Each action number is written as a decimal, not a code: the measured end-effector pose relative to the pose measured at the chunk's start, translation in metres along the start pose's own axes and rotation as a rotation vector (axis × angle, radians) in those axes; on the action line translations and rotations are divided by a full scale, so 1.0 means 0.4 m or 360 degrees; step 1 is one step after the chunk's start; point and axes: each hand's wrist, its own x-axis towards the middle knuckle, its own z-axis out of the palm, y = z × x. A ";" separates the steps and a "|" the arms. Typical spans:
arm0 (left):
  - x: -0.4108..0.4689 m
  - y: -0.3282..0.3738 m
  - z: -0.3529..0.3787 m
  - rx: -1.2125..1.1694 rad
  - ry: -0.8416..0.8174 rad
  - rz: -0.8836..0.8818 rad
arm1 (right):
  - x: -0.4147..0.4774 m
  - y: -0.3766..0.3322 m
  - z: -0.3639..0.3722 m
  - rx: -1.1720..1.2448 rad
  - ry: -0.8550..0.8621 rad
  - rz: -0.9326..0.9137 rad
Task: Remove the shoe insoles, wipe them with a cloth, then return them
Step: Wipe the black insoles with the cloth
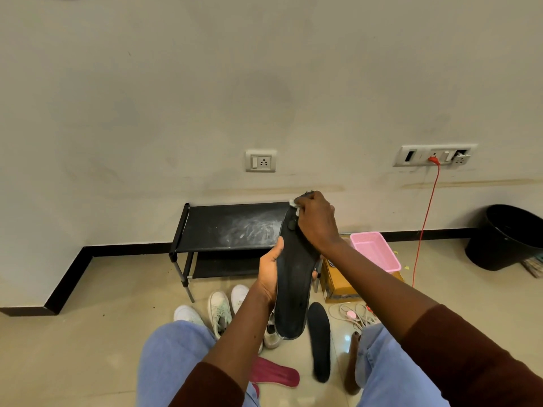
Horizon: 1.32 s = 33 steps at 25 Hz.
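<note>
The black insole (293, 289) could fold over or slip. The left hand (269, 274) holds it only around the middle, thumb on one edge and fingers curled round the other, while the right hand (316, 220) pushes far up at the top end. A hard push there might bend it back or knock it loose. The white cloth (293, 203) is bunched small inside the closed right hand, with only little bits poking out, so I think it could miss spots or drop. If the insole falls, it may land by the other black insole (319, 342) and the pink insole (274, 374) on the floor (88, 333), get dusty again, and get mixed up. Right now it is up in the air in front of the person, above the white shoes (219, 308), with its top near the dusty shoe rack (235, 227). It is long, thin and dull black, with a pale rim at the bottom end and a few faint light marks. It looks soft and bendy.
</note>
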 end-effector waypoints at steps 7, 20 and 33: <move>-0.010 0.008 0.005 -0.0059 -0.0013 0.0006 | -0.004 0.023 -0.003 -0.0121 0.0121 -0.0120; -0.025 0.047 0.015 0.0054 0.0010 0.0244 | -0.198 -0.046 0.039 0.0065 -0.0010 -0.0692; 0.016 0.058 -0.064 -0.0192 0.0129 0.0238 | -0.286 0.004 0.081 -0.0018 0.0027 -0.0916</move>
